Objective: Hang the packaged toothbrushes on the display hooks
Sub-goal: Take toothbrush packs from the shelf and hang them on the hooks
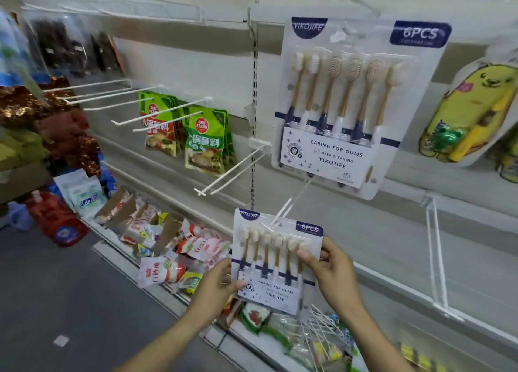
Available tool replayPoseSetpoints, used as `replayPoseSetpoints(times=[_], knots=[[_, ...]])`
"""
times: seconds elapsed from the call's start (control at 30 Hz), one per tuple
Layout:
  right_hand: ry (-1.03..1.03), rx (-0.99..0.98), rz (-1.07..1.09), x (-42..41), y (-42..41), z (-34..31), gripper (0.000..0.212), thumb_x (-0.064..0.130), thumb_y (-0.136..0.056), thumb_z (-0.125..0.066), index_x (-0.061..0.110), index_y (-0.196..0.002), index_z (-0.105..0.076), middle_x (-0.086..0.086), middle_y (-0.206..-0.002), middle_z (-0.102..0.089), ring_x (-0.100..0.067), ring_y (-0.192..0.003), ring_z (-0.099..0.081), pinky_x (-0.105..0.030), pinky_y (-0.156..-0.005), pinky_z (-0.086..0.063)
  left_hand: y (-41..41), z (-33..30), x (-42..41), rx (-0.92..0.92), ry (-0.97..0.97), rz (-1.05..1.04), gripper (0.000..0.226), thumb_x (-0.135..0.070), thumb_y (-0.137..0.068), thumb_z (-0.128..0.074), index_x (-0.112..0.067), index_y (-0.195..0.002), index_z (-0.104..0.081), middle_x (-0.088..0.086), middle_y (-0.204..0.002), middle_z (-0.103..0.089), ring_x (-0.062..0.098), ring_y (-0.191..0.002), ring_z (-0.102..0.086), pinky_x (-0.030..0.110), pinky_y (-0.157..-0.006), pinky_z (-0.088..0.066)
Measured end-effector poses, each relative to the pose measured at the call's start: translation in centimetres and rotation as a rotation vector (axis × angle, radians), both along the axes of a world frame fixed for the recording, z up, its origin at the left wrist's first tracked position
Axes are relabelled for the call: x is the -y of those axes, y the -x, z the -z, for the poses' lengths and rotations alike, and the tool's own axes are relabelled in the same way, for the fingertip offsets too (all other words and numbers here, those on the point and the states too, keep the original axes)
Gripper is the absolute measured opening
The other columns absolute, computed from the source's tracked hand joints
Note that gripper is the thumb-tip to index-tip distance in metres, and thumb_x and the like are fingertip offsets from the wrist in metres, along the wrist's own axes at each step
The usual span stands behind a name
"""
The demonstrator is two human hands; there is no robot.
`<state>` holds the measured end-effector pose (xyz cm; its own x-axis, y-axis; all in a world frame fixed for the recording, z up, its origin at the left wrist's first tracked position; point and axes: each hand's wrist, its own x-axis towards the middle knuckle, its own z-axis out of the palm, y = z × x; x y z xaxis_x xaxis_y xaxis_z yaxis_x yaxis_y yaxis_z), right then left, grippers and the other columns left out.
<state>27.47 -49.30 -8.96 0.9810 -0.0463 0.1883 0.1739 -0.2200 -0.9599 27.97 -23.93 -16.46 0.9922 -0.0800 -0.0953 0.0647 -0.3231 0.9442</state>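
So both hands are gripping one toothbrush pack [276, 262] by its side edges. The left hand [217, 283] is pinching the lower left edge, thumb lying over the front of the card, and the right hand [333, 269] is holding the right edge with fingers curling across the blister. Holding it by the sides like that is probably keeping the top hang hole free and the card square to the hook.

The lower display hook [288, 205] is sticking out just above the hands, and its tip is sitting right at the hole in the card's top edge. Can't tell for sure whether the wire is through the hole yet; it looks like it's just going in.

Well above the hands, another pack [353, 105] is already hanging on the upper hook [360, 3]. Up and left of the left hand, green sauce packets [207, 144] are hanging on their own pegs.

My guess: next bit is sliding the card back along the wire, keeping it level so it isn't snagging.
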Motion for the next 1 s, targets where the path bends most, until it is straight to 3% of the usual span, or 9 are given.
replayPoseSetpoints(times=[0.17, 0.3, 0.43, 0.5, 0.57, 0.63, 0.73, 0.87, 1.0], knots=[[-0.009, -0.008, 0.070, -0.2, -2.2, 0.5, 0.023, 0.021, -0.089, -0.073, 0.025, -0.111, -0.070, 0.012, -0.102, -0.077, -0.008, -0.093, -0.072, -0.030, -0.081, -0.057, -2.9, -0.9, 0.6, 0.010, -0.059, 0.085, 0.030, -0.017, -0.090, -0.071, -0.031, -0.114, -0.060, -0.033, -0.102, -0.069, -0.009, -0.093, -0.066, 0.014, -0.076, -0.050], [0.030, -0.010, 0.158, 0.9, -5.1, 0.9, 0.015, 0.019, -0.090, -0.073, 0.022, -0.104, -0.068, 0.010, -0.092, -0.076, -0.004, -0.086, -0.071, -0.022, -0.073, -0.054, -6.9, -1.6, 2.0, 0.027, -0.124, 0.112, 0.027, -0.021, -0.091, -0.071, -0.028, -0.114, -0.058, -0.018, -0.095, -0.071, -0.003, -0.092, -0.066, 0.019, -0.075, -0.049], [0.059, -0.009, 0.272, 2.7, -8.5, 1.4, 0.011, 0.020, -0.090, -0.073, 0.019, -0.097, -0.064, 0.006, -0.089, -0.073, -0.007, -0.083, -0.068, -0.035, -0.076, -0.054, -10.8, -2.5, 4.6, 0.032, -0.194, 0.122, 0.034, -0.015, -0.094, -0.067, -0.031, -0.118, -0.049, -0.016, -0.092, -0.061, -0.003, -0.075, -0.057, 0.010, -0.060, -0.041], [0.069, -0.020, 0.312, 3.4, -9.9, 1.6, 0.011, 0.021, -0.093, -0.070, 0.015, -0.098, -0.062, 0.003, -0.092, -0.072, -0.015, -0.087, -0.069, -0.039, -0.076, -0.052, -12.9, -2.1, 5.6, 0.021, -0.283, 0.110, 0.020, -0.017, -0.095, -0.064, -0.024, -0.108, -0.050, -0.009, -0.091, -0.062, 0.007, -0.077, -0.061, 0.020, -0.063, -0.051], [0.094, -0.034, 0.348, 3.6, -11.1, 1.6, 0.010, 0.017, -0.094, -0.069, 0.018, -0.090, -0.059, 0.001, -0.088, -0.069, -0.022, -0.085, -0.067, -0.039, -0.073, -0.050, -15.1, -1.0, 6.2, -0.014, -0.280, 0.116, 0.008, -0.023, -0.100, -0.051, -0.016, -0.100, -0.050, 0.005, -0.092, -0.067, 0.018, -0.084, -0.068, 0.044, -0.076, -0.059], [0.122, -0.054, 0.395, 3.9, -12.4, 1.7, 0.016, 0.017, -0.093, -0.069, 0.023, -0.082, -0.059, -0.004, -0.085, -0.068, -0.025, -0.083, -0.064, -0.035, -0.070, -0.049, -16.6, -1.0, 7.1, -0.058, -0.226, 0.096, 0.020, -0.024, -0.103, -0.041, -0.009, -0.095, -0.051, 0.017, -0.092, -0.069, 0.027, -0.085, -0.071, 0.051, -0.083, -0.057], [0.204, -0.113, 0.412, 5.0, -14.3, 2.3, 0.016, 0.021, -0.095, -0.067, 0.006, -0.099, -0.070, -0.013, -0.099, -0.072, -0.024, -0.092, -0.066, -0.009, -0.062, -0.043, -17.7, -2.2, 8.5, -0.035, -0.234, 0.110, 0.023, -0.024, -0.103, -0.043, -0.007, -0.098, -0.057, 0.015, -0.090, -0.071, 0.030, -0.085, -0.069, 0.051, -0.085, -0.055], [0.052, 0.057, 0.378, 5.9, -15.2, 1.9, 0.035, 0.005, -0.095, -0.065, 0.014, -0.128, -0.058, 0.008, -0.125, -0.063, 0.007, -0.110, -0.059, -0.004, -0.089, -0.043, -19.1, -3.1, 9.8, -0.016, -0.319, 0.178, 0.012, -0.022, -0.102, -0.046, -0.012, -0.096, -0.049, 0.008, -0.092, -0.069, 0.023, -0.084, -0.066, 0.041, -0.077, -0.054], [-0.027, 0.082, 0.386, 6.1, -15.4, 2.0, 0.060, 0.054, -0.080, -0.067, 0.017, -0.126, -0.057, 0.009, -0.122, -0.063, 0.011, -0.109, -0.058, -0.013, -0.093, -0.050, -20.5, -3.1, 10.5, -0.024, -0.395, 0.200, 0.007, -0.026, -0.101, -0.045, -0.020, -0.099, -0.045, 0.001, -0.093, -0.067, 0.015, -0.083, -0.064, 0.034, -0.077, -0.054]])
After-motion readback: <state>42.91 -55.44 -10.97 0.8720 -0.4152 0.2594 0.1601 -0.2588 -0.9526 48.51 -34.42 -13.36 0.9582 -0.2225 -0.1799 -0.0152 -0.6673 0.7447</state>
